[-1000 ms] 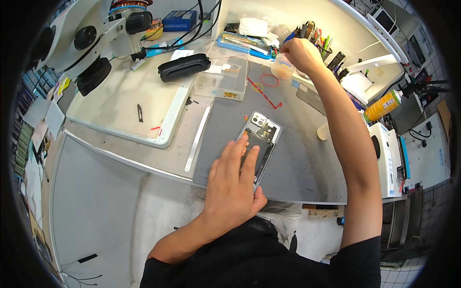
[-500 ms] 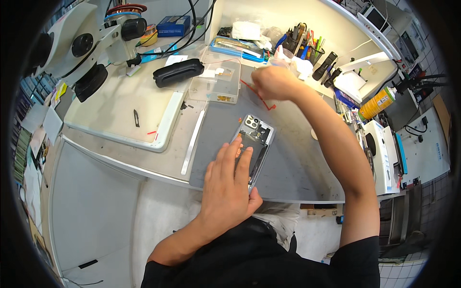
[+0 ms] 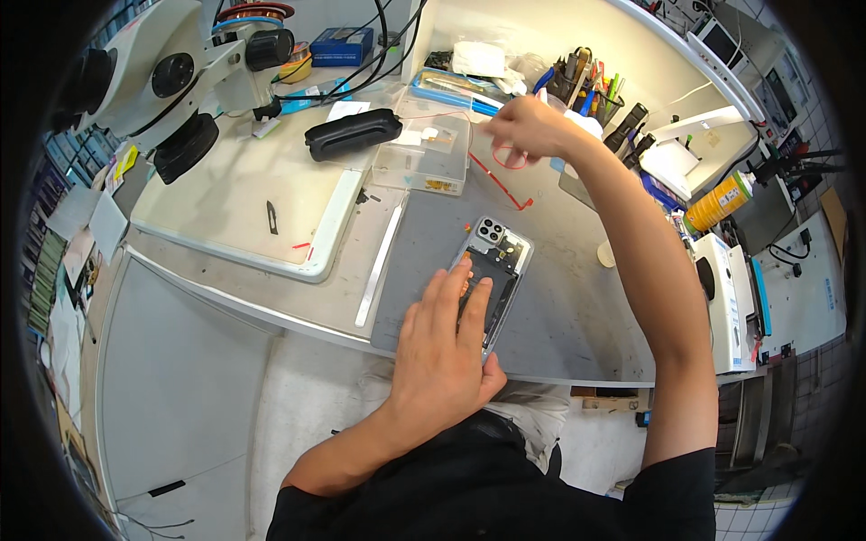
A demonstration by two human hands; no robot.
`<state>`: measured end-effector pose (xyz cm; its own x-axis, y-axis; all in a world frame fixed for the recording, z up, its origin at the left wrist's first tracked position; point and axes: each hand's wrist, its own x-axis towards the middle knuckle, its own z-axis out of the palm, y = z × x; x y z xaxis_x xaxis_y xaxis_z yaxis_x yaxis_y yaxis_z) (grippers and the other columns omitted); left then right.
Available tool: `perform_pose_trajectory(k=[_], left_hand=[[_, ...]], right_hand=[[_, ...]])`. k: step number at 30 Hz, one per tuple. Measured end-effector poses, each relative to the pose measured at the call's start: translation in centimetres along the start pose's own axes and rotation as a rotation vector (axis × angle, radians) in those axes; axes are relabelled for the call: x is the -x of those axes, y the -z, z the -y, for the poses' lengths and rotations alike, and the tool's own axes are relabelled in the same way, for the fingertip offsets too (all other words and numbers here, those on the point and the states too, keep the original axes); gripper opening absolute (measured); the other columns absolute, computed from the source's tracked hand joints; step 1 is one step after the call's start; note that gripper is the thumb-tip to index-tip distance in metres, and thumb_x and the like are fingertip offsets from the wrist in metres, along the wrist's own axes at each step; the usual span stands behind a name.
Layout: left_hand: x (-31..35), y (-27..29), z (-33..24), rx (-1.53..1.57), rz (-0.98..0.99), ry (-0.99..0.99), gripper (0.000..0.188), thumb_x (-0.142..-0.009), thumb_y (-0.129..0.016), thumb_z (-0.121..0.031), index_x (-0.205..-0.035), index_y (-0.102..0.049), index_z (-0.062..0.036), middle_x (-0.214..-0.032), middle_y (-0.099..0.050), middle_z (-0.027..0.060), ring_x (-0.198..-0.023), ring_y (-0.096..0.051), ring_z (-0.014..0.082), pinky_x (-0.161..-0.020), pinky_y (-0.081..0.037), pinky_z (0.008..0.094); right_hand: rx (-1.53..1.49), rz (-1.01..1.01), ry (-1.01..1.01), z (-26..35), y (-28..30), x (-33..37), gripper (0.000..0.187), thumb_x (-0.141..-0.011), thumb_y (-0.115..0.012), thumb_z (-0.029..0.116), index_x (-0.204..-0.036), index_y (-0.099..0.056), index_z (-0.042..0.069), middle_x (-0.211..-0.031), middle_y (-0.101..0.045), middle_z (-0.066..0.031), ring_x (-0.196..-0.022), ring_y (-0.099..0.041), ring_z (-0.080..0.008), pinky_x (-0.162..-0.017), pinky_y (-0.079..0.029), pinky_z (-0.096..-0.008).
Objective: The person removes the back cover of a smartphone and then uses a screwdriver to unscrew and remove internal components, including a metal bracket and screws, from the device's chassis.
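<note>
Left hand (image 3: 439,359) rests spread on the phone (image 3: 509,256); right hand (image 3: 536,126) curls, grip unclear.

A black short-sleeved shirt (image 3: 514,491) and pale trousers (image 3: 539,422) are worn

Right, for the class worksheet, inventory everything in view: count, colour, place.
mat: one, grey, centre
phone: one, silver and black, on the mat
red strip: one, red, far on the mat
red loop: one, red, beside the strip
clear box: one, transparent, left of the strip
pouch: one, black, left of the box
board: one, cream, left
blade: one, dark, on the board
microscope: one, white and black, upper left
carton: one, blue, top left
spray can: one, yellow, far right
tools: uncountable, mixed colours, upper centre
left grip: one, bare, resting on the phone
right grip: one, bare, blurred, near the loop
</note>
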<state>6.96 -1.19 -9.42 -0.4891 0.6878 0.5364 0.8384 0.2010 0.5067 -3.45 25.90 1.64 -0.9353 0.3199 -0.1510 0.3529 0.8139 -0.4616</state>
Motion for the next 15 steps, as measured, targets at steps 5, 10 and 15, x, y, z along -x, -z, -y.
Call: perform_pose_trajectory(k=[5, 10, 15], left_hand=[[0.0, -0.2, -0.1, 0.006, 0.01, -0.019, 0.081, -0.065, -0.072, -0.009, -0.139, -0.043, 0.0067, -0.147, -0.039, 0.0281, -0.129, -0.047, 0.0455, -0.101, -0.042, 0.0501], [0.0, 0.0, -0.4, -0.001, 0.014, 0.002, 0.081, -0.067, -0.073, -0.013, -0.14, -0.043, 0.0071, -0.149, -0.038, 0.0282, -0.13, -0.045, 0.0464, -0.101, -0.042, 0.0522], [0.0, -0.3, -0.6, -0.05, 0.027, 0.023, 0.082, -0.07, -0.069, -0.014, -0.144, -0.04, 0.0051, -0.151, -0.038, 0.0242, -0.134, -0.044, 0.0435, -0.106, -0.038, 0.0511]], right_hand=[[0.078, 0.228, 0.004, 1.3, -0.5, 1.8, 0.023, -0.09, -0.072, 0.023, -0.086, -0.07, 0.0, -0.08, -0.075, -0.0079, -0.067, -0.073, -0.0142, -0.056, -0.055, -0.0266], [-0.159, -0.187, 0.214, 0.8, 3.3, 3.8, 0.018, -0.094, -0.061, 0.011, -0.095, -0.071, -0.003, -0.08, -0.075, -0.0079, -0.069, -0.074, -0.0127, -0.056, -0.055, -0.0253], [-0.188, -0.773, 0.408, 1.5, 9.1, 14.9, 0.024, -0.103, -0.059, 0.022, -0.11, -0.069, 0.002, -0.085, -0.072, -0.0074, -0.07, -0.071, -0.0126, -0.059, -0.057, -0.0219]])
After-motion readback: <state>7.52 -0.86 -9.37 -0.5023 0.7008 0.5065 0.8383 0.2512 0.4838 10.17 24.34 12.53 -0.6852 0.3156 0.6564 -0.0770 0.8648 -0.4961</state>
